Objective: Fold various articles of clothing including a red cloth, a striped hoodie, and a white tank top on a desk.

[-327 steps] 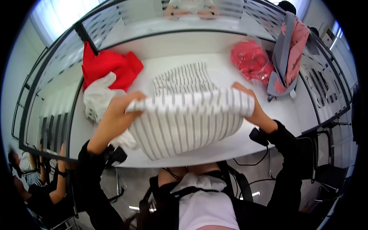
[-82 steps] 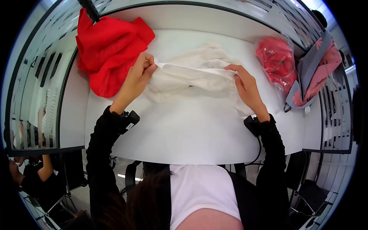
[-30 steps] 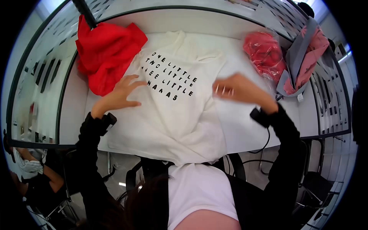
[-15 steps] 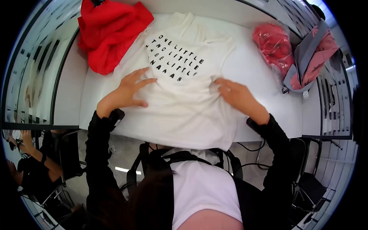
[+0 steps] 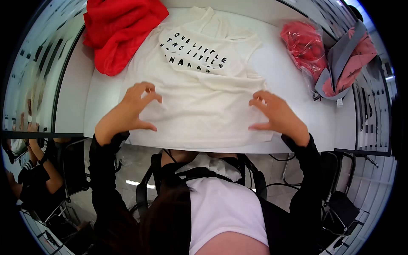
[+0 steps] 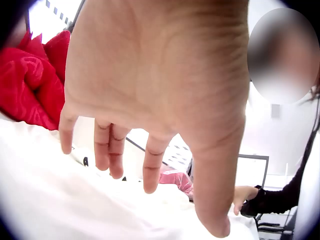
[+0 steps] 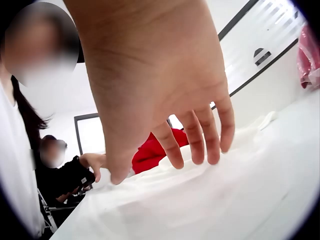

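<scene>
A white T-shirt with black lettering lies spread on the white table, its hem near the front edge. Folds run across it under the print, hiding part of the letters. Over its left side is my left hand, fingers spread and loosely bent, with nothing in its grasp. My right hand is at the shirt's right side in a like pose, thumb apart from the fingers. In the left wrist view the fingers point down close over the white cloth. The right wrist view shows fingertips right at the cloth.
A heap of red cloth lies at the back left. On the right are a pinkish-red bundle in a clear plastic bag and a grey and pink bag. Low partitions border the table. A cable hangs by the front edge.
The striped cloth from earlier is gone from the table. The white shirt, first held bunched, now lies spread and further back. Both hands have moved toward its lower sides.
</scene>
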The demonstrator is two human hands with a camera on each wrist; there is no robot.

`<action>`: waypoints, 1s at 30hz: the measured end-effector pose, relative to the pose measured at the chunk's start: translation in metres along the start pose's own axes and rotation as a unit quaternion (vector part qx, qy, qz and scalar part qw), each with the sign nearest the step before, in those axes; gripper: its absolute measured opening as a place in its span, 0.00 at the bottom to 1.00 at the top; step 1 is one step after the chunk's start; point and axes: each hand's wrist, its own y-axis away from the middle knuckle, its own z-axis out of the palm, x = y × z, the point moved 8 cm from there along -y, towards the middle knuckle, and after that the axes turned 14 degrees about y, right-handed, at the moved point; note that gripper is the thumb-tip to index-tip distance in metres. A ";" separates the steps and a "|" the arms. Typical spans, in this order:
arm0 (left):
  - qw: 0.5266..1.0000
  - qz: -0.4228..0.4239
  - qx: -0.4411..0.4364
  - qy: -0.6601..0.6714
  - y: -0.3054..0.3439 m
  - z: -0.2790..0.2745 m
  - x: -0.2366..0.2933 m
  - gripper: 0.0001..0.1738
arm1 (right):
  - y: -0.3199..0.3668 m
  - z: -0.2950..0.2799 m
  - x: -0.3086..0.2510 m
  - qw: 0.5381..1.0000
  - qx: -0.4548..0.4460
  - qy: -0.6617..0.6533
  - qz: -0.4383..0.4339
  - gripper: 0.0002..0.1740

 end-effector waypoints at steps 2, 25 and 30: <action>1.000 -0.010 -0.023 0.009 0.002 0.010 0.002 0.32 | 0.004 0.003 -0.015 0.999 0.030 -0.002 -0.023 0.25; 0.994 0.042 0.091 -0.031 0.003 0.018 0.017 0.12 | 0.021 -0.004 -0.003 0.995 0.035 0.055 0.077 0.16; 0.967 0.021 0.254 0.019 0.011 -0.010 0.023 0.07 | 0.021 0.000 -0.002 0.989 0.105 0.106 0.021 0.13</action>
